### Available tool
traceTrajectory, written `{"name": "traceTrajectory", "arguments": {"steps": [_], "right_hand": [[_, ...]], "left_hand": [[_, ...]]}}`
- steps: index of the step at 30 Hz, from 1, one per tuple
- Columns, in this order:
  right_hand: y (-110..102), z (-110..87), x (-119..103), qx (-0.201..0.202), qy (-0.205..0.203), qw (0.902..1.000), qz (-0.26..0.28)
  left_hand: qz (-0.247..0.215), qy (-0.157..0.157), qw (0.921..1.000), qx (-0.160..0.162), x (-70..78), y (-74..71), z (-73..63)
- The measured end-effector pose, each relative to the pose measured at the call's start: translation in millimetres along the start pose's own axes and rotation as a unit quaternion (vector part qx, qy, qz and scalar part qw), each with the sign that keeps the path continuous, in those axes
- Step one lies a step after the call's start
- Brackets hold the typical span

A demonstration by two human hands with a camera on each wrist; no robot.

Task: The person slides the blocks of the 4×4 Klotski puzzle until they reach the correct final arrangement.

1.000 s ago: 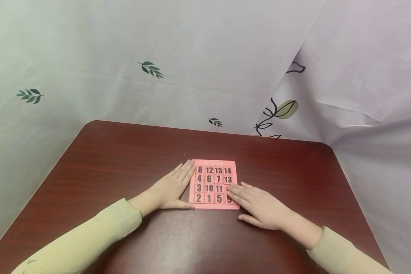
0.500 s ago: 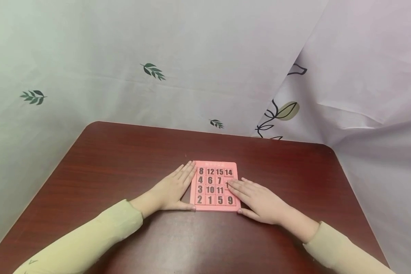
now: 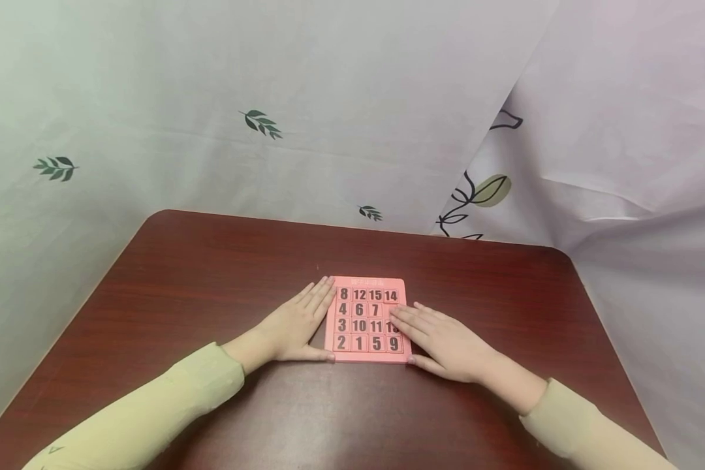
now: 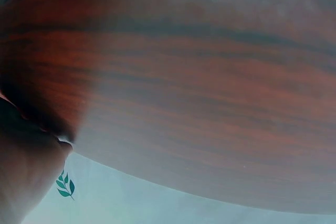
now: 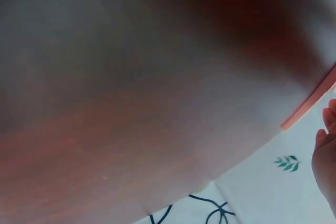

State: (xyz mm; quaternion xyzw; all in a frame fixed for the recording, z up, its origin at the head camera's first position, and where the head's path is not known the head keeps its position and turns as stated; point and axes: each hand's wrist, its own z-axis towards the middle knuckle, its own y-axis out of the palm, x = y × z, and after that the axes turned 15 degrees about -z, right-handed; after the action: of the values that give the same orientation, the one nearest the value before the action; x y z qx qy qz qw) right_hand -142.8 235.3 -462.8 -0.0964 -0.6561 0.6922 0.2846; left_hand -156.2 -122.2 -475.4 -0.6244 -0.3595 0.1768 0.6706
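Note:
A pink sliding number puzzle (image 3: 370, 358) lies flat on the table, its tiles marked in black numerals. My left hand (image 3: 294, 326) rests along its left side with fingers straight, the thumb touching the lower left corner. From the right, my right hand (image 3: 449, 343) lays straight fingertips over the second row's right end, above the partly covered 13 tile (image 3: 391, 326). Its thumb is at the lower right corner. In the right wrist view the puzzle's edge shows as a pink strip (image 5: 310, 103) beside the hand. The left wrist view catches only part of the left hand (image 4: 31, 166).
The dark red wooden table (image 3: 223, 261) has rounded far corners. Behind it and to both sides hangs a pale curtain (image 3: 329, 98) with leaf prints, close against the table's edges.
The 13 tile has slid down from the second row to the third in the right column. The right hand's fingertips have shifted slightly up the board; the left hand has stayed put.

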Motion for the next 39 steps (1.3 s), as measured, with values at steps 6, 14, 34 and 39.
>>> {"name": "traceTrajectory", "arguments": {"steps": [6,14,34,39], "right_hand": [[3.7,16.3,19.1,-0.034,0.036,0.9987,0.012],[5.7,20.9,24.0,-0.051,0.037,0.9978,0.023],[7.0,24.2,15.5,-0.016,0.011,0.9998,0.004],[7.6,44.2,16.4,-0.038,0.014,0.9991,0.013]], "left_hand": [[-0.002,0.005,1.0000,0.004,0.0,-0.1,-1.0],[0.002,0.004,1.0000,0.004,0.5,0.0,-0.6],[0.001,0.005,1.0000,0.003,-0.2,-0.6,-1.7],[0.000,0.005,1.0000,0.004,0.6,-0.6,-1.7]]}}
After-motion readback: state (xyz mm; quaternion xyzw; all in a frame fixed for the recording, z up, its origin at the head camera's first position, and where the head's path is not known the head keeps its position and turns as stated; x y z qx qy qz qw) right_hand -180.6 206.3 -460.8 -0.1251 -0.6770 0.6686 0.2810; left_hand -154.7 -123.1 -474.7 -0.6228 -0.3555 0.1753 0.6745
